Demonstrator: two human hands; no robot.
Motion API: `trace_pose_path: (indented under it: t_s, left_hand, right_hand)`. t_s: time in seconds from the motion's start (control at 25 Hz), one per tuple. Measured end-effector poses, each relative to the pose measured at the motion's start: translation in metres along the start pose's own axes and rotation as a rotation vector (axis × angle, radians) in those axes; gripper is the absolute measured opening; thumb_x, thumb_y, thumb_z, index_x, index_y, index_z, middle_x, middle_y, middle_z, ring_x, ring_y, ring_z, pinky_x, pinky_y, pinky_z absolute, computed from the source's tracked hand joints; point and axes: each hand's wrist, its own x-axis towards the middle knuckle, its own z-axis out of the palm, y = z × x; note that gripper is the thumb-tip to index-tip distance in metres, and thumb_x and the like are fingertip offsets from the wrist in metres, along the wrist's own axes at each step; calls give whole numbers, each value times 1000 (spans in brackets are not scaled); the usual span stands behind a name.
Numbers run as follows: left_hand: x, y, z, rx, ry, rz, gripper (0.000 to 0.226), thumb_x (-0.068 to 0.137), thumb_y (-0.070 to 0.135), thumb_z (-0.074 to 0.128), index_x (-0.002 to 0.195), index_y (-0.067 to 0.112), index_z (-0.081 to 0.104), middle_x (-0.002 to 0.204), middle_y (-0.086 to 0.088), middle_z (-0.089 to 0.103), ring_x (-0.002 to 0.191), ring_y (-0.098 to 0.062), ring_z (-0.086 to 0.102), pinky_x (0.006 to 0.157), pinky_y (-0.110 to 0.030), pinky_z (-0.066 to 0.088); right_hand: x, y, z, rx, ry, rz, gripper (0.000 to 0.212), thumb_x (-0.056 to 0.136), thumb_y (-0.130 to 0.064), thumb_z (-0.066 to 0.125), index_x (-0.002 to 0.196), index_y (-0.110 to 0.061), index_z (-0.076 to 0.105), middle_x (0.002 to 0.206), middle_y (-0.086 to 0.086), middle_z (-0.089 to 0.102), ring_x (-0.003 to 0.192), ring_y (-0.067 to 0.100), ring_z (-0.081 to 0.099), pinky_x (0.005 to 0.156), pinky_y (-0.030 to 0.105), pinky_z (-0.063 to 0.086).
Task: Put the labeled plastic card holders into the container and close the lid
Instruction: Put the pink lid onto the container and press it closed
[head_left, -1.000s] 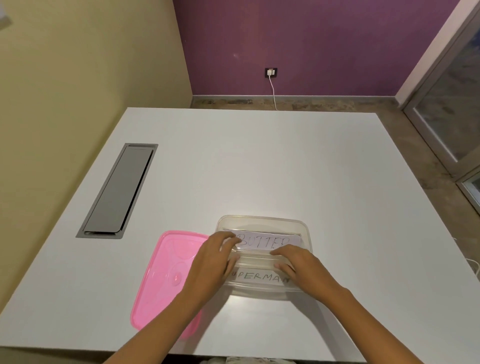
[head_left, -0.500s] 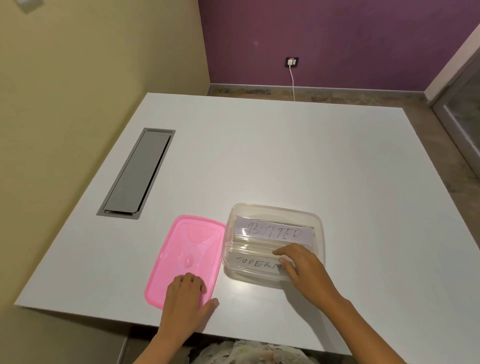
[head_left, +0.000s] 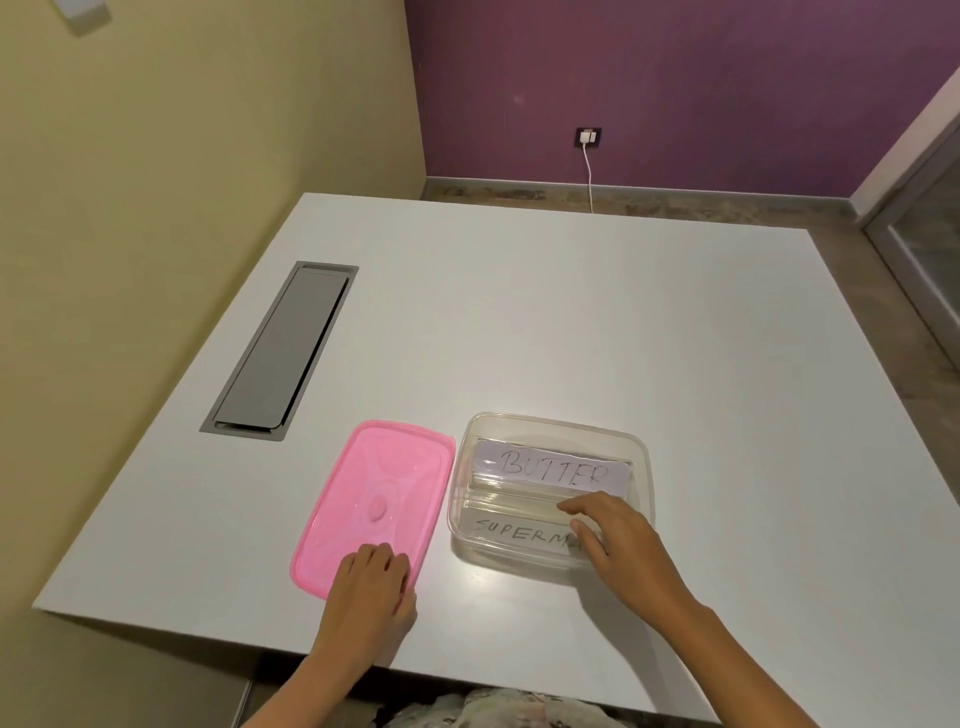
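Two labeled card holders, "BUTTER" (head_left: 553, 469) and "SUPERMAN" (head_left: 519, 535); one clear container (head_left: 641, 457); one pink lid (head_left: 379, 499); one counter (head_left: 571, 322); two hands, left hand (head_left: 371, 597) and right hand (head_left: 618, 540).

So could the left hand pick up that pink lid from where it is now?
Probably yes. The left hand already rests on the near end of the pink lid, which lies flat on the table beside the clear container, with nothing on top of it.
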Motion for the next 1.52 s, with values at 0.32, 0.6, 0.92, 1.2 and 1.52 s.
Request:
trace_pose_path:
  t_s: [0.32,0.6,0.92,1.2,1.52]
  left_hand:
    - [31,-13,-66,-299,480,-347,11,86,-1,57,81,9,56,77,-8,61,68,-26,52,65,-36,40]
    - [66,-11,-155,-574,856,-452,12,98,9,39,94,13,50,84,-2,57,77,-24,50,66,-33,36]
    - [92,23,-192,-950,783,-325,25,102,19,32,86,23,51,69,10,57,54,-1,55,49,-7,40]
    - [126,53,-140,-1054,428,-385,28,100,26,41,86,22,65,69,11,64,49,-4,56,55,-26,45]
    - [149,85,-88,-781,306,-376,32,99,28,45,86,8,67,79,-5,68,78,-29,62,65,-34,45]
  right_hand:
    - [0,-13,-7,19,84,3,29,96,-18,51,121,-32,56,113,-20,58,107,1,53,87,15,41]
    - [20,-39,-22,188,263,28,34,94,-12,54,125,-26,54,118,-13,57,109,7,55,100,33,46]
    - [43,-54,-38,566,364,244,25,102,-33,36,120,-38,51,105,-10,64,92,5,62,76,23,53]
    - [27,-30,-44,500,592,426,21,101,-38,31,96,-41,51,73,-6,58,65,13,54,57,27,43]
    - [10,8,-24,331,608,523,27,95,-29,53,118,-16,56,102,4,52,87,18,52,79,29,39]
